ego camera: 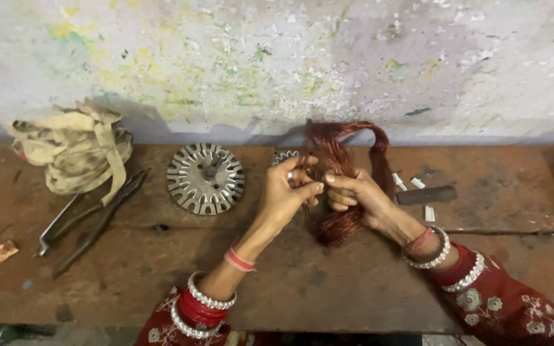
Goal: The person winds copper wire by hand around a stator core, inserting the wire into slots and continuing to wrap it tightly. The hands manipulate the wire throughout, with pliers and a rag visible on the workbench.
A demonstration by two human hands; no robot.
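Gripping a copper wire coil (338, 186), left hand (286, 192) and right hand (357, 192) both pinch it above the wooden bench (290, 282).

We see one small crumpled wrapper (1, 252), shiny orange and silver, lying on the wooden bench left of the pliers (91, 218).

A small motor-winding workshop, worked by hand.
A worn, stained wooden bench (328, 288) stands against a paint-spattered wall (277, 57). On it lie a slotted metal stator core (205, 178), pliers (91, 218), a bundle of cloth tape (75, 147) and a hank of copper winding wire (338, 166).
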